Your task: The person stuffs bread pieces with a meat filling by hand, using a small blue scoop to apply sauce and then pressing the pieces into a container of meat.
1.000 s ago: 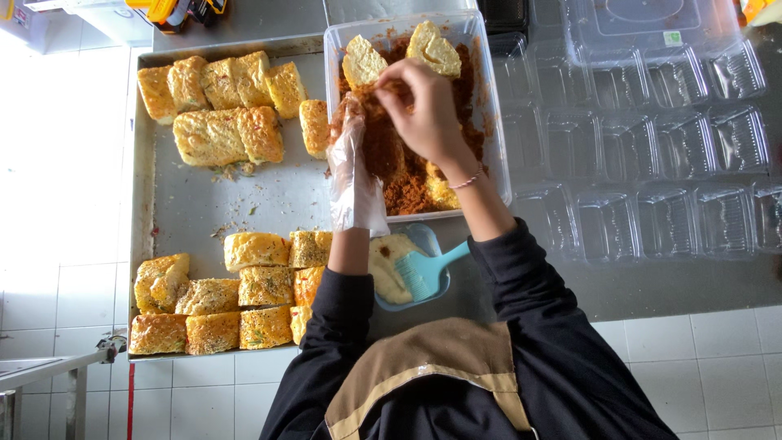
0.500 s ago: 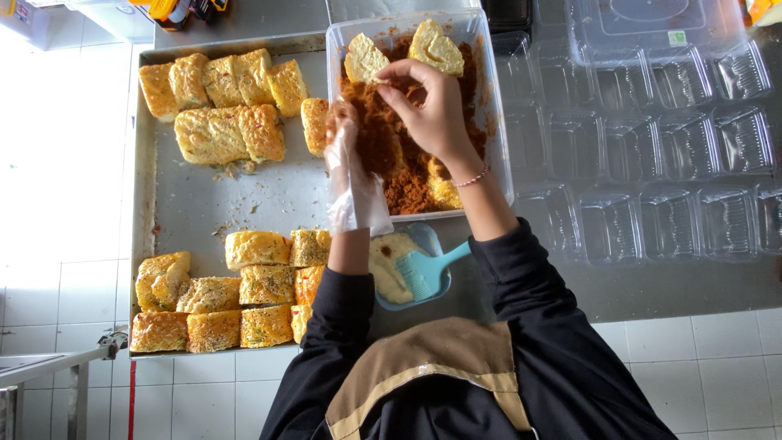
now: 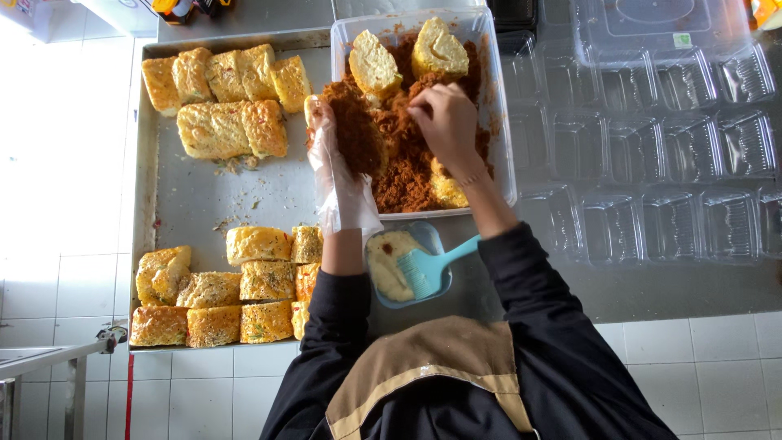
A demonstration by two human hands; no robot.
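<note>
**Floss-coating station, seen from overhead**

Steel tray (image 3: 204,204) fills the left of the frame. Upper-left group: about six golden bread pieces (image 3: 220,102), four in a row along the top, two larger ones below. Lower-left group (image 3: 220,293): about ten pieces in three rows, some cut off by the sleeve, so the count is rough. Crumbs lie scattered on the bare metal between the groups.

Left hand (image 3: 338,163), in a thin clear plastic glove, sits at the tray's right edge against the tub wall. It is clamped on one roll coated in brown floss (image 3: 354,130). The roll's long axis runs up and down the frame, tilted slightly, its upper end pointing toward the top edge.

Clear rectangular tub (image 3: 497,106), top centre, holds a bed of brown meat floss (image 3: 403,175). Three uncoated pieces in it: two at the top (image 3: 407,61), one at the lower right, half buried. Right hand (image 3: 448,122), bare, is over the floss with fingers drawn together, pinching floss beside the roll.

Below the tub: one small blue bowl (image 3: 407,265) of pale cream, with one blue spatula (image 3: 444,261) resting in it, handle pointing to the upper right.

Right of the frame: rows of clear plastic clamshell boxes (image 3: 668,155), open, too overlapped to count exactly.
</note>
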